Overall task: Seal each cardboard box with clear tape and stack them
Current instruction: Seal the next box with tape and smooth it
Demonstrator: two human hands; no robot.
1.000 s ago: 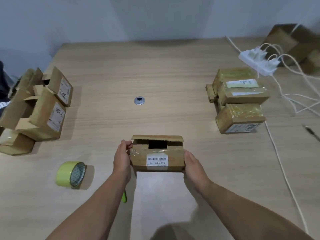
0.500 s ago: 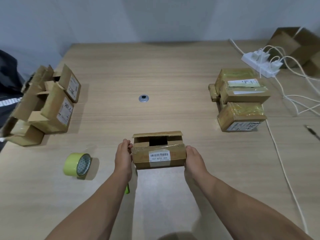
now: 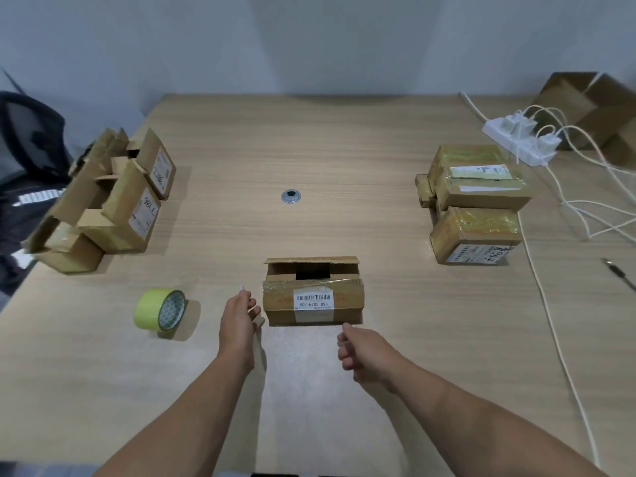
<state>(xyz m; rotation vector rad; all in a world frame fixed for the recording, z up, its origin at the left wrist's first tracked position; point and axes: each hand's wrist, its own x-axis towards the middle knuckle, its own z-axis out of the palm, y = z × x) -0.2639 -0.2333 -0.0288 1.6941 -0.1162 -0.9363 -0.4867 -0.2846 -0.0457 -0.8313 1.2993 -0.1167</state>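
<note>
We have let go of the box (image 3: 313, 297). Half a second back both hands clasped its ends; now the left hand (image 3: 237, 318) and right hand (image 3: 358, 349) hang relaxed just beside it, holding nothing. The box sits on the bench (image 3: 344, 149), top flap up, unsealed. The tape roll (image 3: 160, 308) lies near the left hand and is likely our next pick. A sealed stack (image 3: 478, 201) stands to the right, an open pile (image 3: 113, 201) to the left, with a pale wall behind.

Centre box (image 3: 313, 297): brown cardboard, barcode label in front, top flaps open, upright on desk (image 3: 344, 149).
Tape roll (image 3: 160, 308): yellow-green, on edge, left of it.
Taped boxes (image 3: 476, 197): stacked, right.
Open boxes (image 3: 103, 201): heaped, left.
</note>
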